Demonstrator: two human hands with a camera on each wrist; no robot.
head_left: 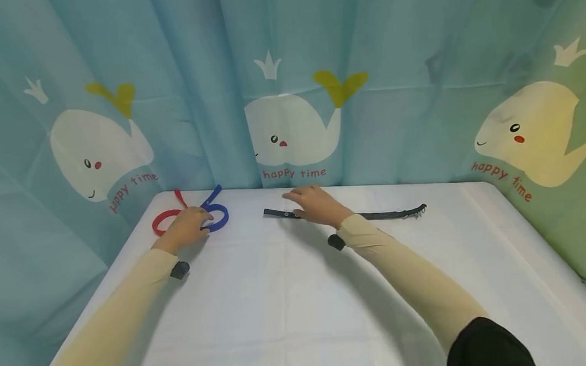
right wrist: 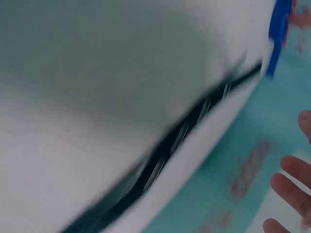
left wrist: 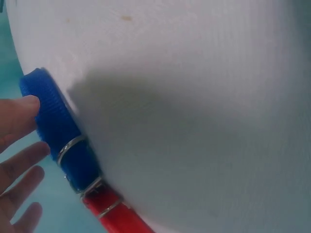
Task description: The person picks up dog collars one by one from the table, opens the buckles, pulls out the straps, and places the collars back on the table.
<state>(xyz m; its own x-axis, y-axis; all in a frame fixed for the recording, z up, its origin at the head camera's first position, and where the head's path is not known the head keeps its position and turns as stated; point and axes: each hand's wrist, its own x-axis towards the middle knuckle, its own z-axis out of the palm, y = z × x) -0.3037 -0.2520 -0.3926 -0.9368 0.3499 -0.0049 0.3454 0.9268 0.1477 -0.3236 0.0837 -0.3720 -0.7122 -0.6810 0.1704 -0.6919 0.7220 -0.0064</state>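
On the left of the table, a red collar (head_left: pixel 156 215) and a blue collar (head_left: pixel 226 214) stand looped side by side, their tail ends sticking up behind. My left hand (head_left: pixel 186 227) is over the place where they meet; in the left wrist view its spread thumb and fingers are right at the edge of the blue band, which has metal rings and a buckle. A black strap with metal eyelets (head_left: pixel 384 216) lies stretched out near the back edge. Above its left part is my right hand (head_left: pixel 319 205), fingers extended and apart from the strap in the right wrist view.
A white cloth covers the table (head_left: pixel 259 306). Behind it hangs a blue-green curtain (head_left: pixel 195 127) printed with white whales. Dark wrist cameras sit under both cuffs, and a black round object (head_left: pixel 490 347) shows at the right forearm.
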